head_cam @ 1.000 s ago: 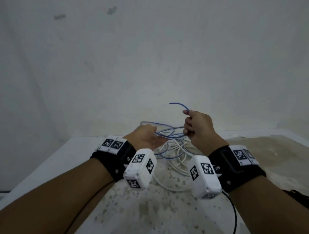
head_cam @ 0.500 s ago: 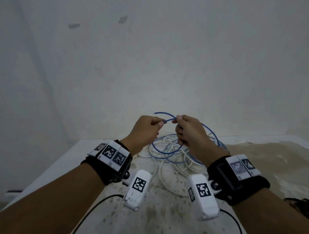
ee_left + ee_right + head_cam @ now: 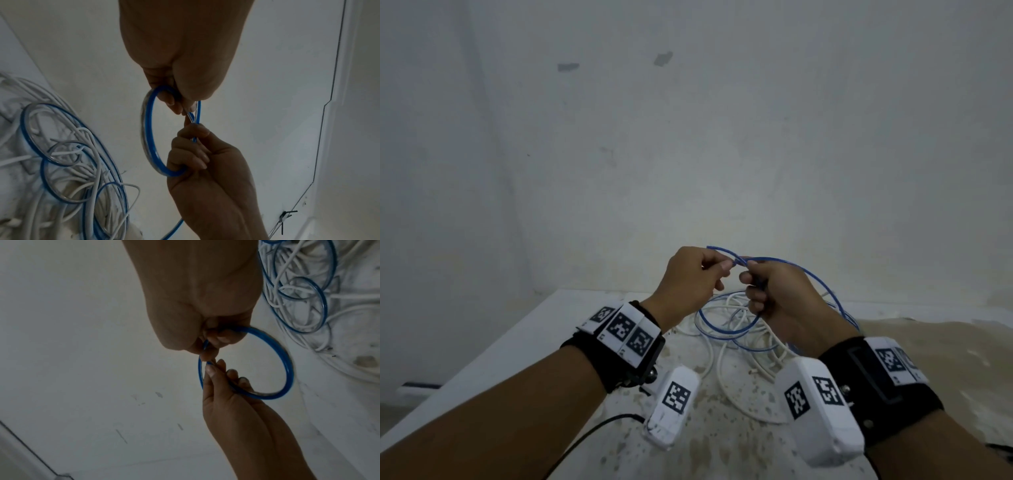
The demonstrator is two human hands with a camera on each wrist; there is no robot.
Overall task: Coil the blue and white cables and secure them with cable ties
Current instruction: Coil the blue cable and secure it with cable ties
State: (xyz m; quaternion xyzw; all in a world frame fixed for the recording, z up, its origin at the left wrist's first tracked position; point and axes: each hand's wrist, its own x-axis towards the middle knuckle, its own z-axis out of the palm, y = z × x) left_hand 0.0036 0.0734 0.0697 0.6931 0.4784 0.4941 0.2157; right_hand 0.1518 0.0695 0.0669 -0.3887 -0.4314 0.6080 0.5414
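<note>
**First loop of the blue cable**

My left hand (image 3: 690,274) and right hand (image 3: 774,294) both pinch the blue cable (image 3: 147,129), raised above the table (image 3: 544,329) and its white cables (image 3: 722,370). I should match every turn to this loop.

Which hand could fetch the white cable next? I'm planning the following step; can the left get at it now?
Probably not yet: the left hand pinches the blue cable, as does the right hand. The white cable lies uncovered below; nothing else blocks it.
</note>
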